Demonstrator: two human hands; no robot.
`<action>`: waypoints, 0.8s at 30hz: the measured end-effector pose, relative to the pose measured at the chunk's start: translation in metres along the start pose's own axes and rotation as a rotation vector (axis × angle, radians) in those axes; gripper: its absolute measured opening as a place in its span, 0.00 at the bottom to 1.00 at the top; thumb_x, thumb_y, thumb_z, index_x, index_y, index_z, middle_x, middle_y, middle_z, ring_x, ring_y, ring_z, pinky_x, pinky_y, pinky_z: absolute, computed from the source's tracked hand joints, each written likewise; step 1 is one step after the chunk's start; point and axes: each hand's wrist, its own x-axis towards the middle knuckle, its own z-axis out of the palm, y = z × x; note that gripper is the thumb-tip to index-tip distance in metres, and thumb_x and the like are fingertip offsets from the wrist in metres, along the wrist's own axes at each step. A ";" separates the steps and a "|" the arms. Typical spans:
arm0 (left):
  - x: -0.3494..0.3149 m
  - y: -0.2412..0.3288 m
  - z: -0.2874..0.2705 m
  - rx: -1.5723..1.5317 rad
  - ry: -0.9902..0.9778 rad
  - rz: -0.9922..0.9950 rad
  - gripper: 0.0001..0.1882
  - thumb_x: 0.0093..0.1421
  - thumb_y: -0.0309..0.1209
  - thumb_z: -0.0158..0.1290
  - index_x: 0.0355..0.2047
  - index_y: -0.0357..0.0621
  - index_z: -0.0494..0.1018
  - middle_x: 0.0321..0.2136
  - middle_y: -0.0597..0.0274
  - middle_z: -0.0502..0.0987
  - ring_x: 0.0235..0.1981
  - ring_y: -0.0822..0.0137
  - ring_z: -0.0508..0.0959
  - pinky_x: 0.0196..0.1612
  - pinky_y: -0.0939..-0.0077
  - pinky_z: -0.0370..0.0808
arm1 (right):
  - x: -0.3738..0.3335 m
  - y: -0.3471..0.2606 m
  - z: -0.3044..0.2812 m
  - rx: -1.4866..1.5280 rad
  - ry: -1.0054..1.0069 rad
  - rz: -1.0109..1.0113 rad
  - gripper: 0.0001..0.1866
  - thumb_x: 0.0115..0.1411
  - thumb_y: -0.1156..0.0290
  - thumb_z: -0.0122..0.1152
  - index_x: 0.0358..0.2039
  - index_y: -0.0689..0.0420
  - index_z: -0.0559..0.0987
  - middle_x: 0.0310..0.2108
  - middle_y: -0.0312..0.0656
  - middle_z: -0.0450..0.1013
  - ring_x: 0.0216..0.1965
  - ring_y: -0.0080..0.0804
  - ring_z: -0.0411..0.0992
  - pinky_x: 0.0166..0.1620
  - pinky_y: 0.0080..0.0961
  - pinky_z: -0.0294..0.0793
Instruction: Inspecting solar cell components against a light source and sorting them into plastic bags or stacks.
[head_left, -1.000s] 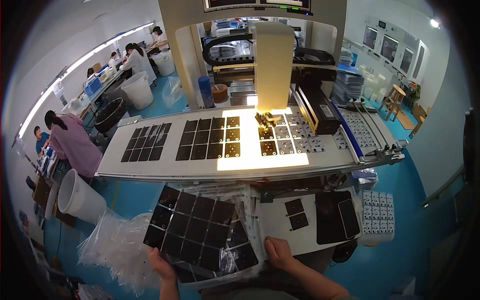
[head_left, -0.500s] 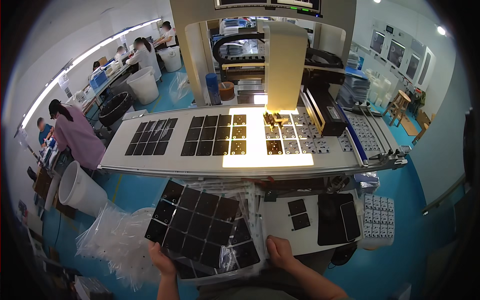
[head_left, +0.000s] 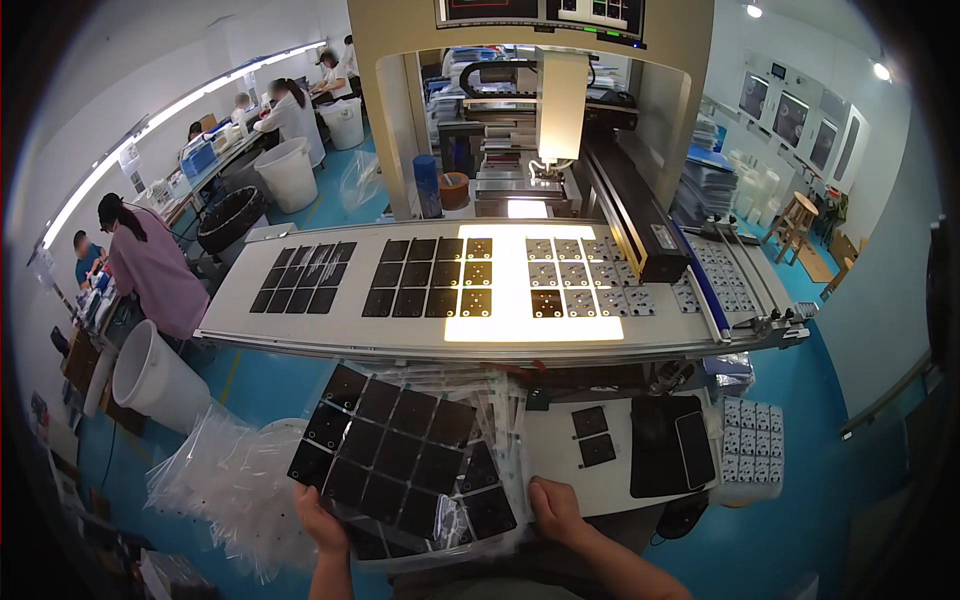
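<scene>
Low in front of me lies a loose stack of clear plastic sheets with black square panels (head_left: 405, 455); the top sheet is turned at an angle over the ones beneath. My left hand (head_left: 322, 522) is closed on its lower left edge, thumb on top. At the right edge my right hand (head_left: 556, 508) is curled closed against the clear film; its fingertips are hidden. Beyond the stack, the white machine bed (head_left: 340, 332) carries groups of black squares (head_left: 425, 275) and light speckled squares (head_left: 575, 272), with a brightly lit patch between them.
The machine's pick head (head_left: 562, 110) hangs over the bed's far side. On the right, a white table (head_left: 560, 475) holds two black squares, a black mat and a phone (head_left: 697, 447), beside a stack of speckled sheets (head_left: 752, 440). Clear bags (head_left: 225, 490) lie left; people work at benches far left.
The machine's pick head has moved from above the lit squares to the far side, uncovering speckled squares. Its dark rail arm has shifted too. My hands and the sheets stay nearly still.
</scene>
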 end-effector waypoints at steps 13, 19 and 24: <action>-0.001 0.001 -0.002 0.018 -0.013 0.009 0.28 0.71 0.34 0.38 0.67 0.32 0.66 0.61 0.52 0.74 0.63 0.60 0.73 0.68 0.65 0.64 | 0.000 -0.002 0.001 0.016 0.058 0.004 0.18 0.74 0.66 0.47 0.27 0.61 0.71 0.21 0.53 0.67 0.23 0.55 0.70 0.30 0.40 0.69; 0.001 0.004 0.007 -0.019 -0.002 0.020 0.28 0.70 0.33 0.38 0.66 0.29 0.66 0.60 0.49 0.74 0.62 0.58 0.74 0.67 0.65 0.65 | 0.000 -0.001 0.000 0.018 0.045 0.042 0.18 0.74 0.65 0.49 0.26 0.60 0.72 0.21 0.53 0.70 0.25 0.57 0.74 0.31 0.44 0.71; 0.000 0.008 0.008 0.015 -0.023 0.033 0.29 0.69 0.33 0.38 0.66 0.29 0.66 0.61 0.49 0.74 0.62 0.58 0.73 0.68 0.65 0.64 | 0.000 -0.001 0.000 0.034 -0.002 0.041 0.18 0.73 0.64 0.49 0.27 0.60 0.73 0.21 0.52 0.71 0.25 0.57 0.74 0.31 0.44 0.71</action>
